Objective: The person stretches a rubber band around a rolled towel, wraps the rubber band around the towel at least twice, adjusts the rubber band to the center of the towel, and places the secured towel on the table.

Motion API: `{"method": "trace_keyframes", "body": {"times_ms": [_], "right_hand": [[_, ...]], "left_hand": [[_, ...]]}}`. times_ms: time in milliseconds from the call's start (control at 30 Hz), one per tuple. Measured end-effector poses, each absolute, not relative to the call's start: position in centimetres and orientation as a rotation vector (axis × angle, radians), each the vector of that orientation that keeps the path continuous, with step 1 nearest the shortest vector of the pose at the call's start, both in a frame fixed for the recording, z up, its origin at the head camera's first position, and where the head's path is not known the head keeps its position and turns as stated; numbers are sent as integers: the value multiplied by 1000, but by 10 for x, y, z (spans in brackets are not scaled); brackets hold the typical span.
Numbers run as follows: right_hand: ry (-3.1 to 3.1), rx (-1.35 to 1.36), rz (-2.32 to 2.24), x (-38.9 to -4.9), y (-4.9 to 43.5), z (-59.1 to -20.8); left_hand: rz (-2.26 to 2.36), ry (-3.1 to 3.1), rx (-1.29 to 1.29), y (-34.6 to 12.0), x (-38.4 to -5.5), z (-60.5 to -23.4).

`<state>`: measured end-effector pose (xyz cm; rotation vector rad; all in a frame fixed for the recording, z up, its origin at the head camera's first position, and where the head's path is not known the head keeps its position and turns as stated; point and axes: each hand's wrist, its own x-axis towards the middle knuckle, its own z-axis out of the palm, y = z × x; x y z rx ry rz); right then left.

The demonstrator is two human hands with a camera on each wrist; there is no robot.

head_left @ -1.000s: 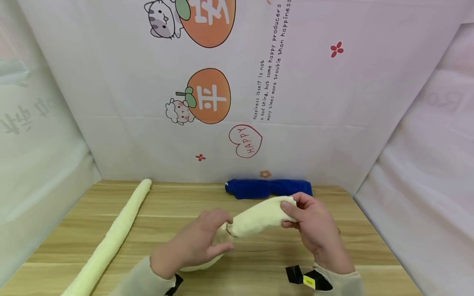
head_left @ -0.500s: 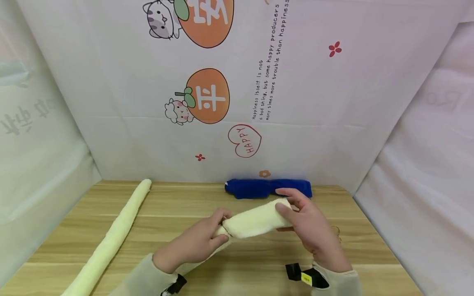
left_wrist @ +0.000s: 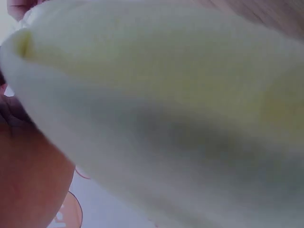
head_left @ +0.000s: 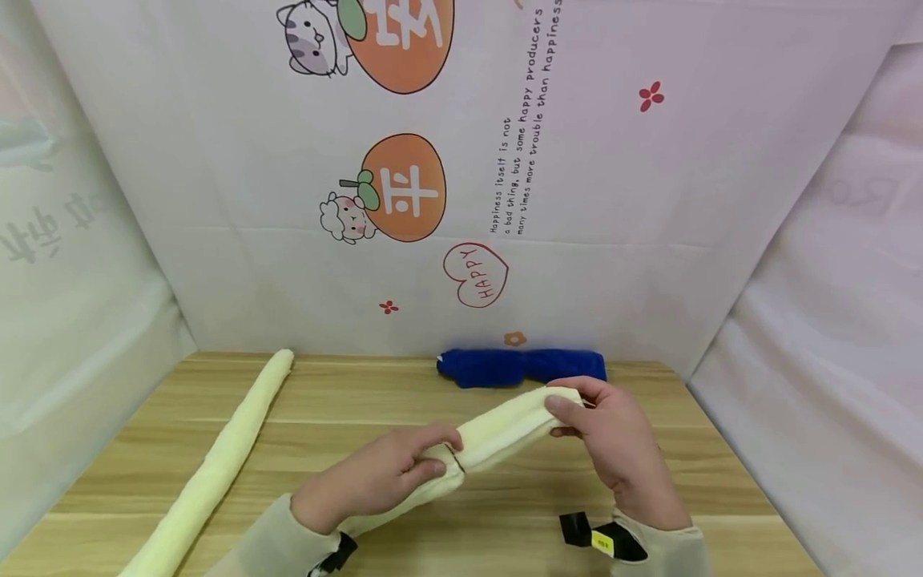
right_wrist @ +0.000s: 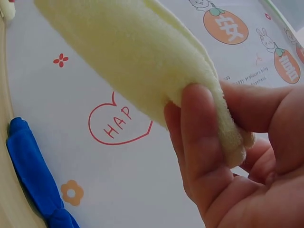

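A pale yellow rolled towel [head_left: 513, 429] is held slantwise over the table between both hands, with a thin dark band [head_left: 456, 458] round it near its middle. My left hand [head_left: 378, 474] grips the roll just left of that band, index finger and thumb close to it. At the upper right end, my right hand [head_left: 616, 441] pinches the towel between thumb and fingers. The right wrist view shows the folded layers of the towel [right_wrist: 137, 52] between those fingertips. The towel [left_wrist: 156, 71] fills most of the left wrist view, blurred, and hides most of the left hand.
A long pale yellow rolled towel [head_left: 216, 461] lies along the left side of the wooden table [head_left: 346, 393]. Against the printed back sheet [head_left: 598, 200] lies a blue rolled towel [head_left: 519, 367], narrowed in the middle. White sheets close off both sides.
My left fingers have shifted along the towel at the band, and the flap beside it now shows. My right hand loosened, then pinched the end again, slightly further right.
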<state>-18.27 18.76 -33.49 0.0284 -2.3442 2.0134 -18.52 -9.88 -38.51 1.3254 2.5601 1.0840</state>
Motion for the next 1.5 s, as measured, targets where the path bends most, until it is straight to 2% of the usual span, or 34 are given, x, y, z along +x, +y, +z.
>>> {"method": "trace_keyframes", "body": {"times_ms": [500, 600, 833, 1100, 1500], "right_hand": [[-2296, -35, 2068, -184, 184, -338], [-2296, -46, 2075, -183, 183, -337], [-2266, -16, 2138, -181, 181, -335], [-2217, -23, 2156, -182, 183, -334], [-2161, -7, 2186, -182, 182, -335]], "left_hand": [[817, 2733, 1777, -86, -181, -383], [782, 2820, 1728, -85, -181, -385], [707, 3017, 1395, -81, -180, -389], [763, 3050, 1586, -82, -182, -393], [682, 2997, 1335, -78, -179, -412]]}}
